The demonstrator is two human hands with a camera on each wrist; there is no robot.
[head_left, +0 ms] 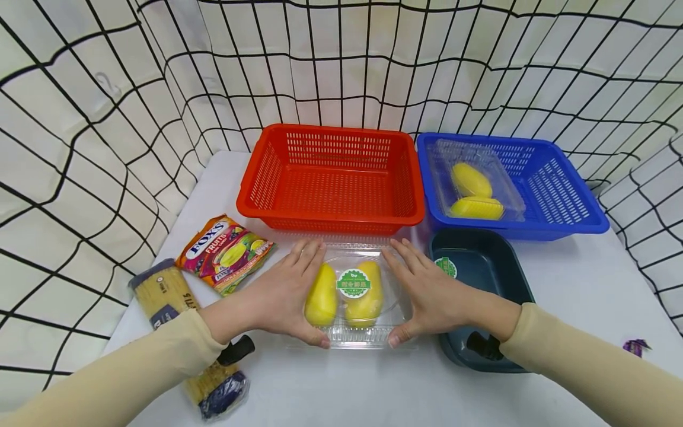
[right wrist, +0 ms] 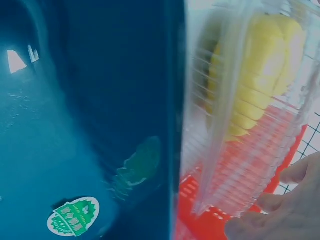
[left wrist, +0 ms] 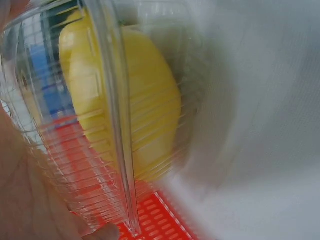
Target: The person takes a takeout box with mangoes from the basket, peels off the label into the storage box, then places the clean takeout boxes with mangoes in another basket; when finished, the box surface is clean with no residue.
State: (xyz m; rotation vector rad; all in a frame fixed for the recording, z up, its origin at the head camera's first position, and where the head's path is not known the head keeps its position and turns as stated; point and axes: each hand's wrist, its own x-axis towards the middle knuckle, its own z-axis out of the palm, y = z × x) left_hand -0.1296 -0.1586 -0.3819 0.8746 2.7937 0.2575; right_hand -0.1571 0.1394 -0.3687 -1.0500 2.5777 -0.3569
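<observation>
A clear plastic clamshell box with two yellow mangoes inside lies in the middle of the table, its lid closed. A round green-and-white sticker is on its top. My left hand rests along the box's left side, fingers straight toward the far corner, thumb at the near edge. On the opposite side my right hand lies likewise, fingers extended. Through the wall in the left wrist view a mango shows; the right wrist view has fingers beside the box.
Behind stand a red basket and a blue basket bearing another clear box of mangoes. A dark teal tub with a green sticker sits right. Left lie a FOX'S candy bag and pasta pack. A purple wrapper lies far right.
</observation>
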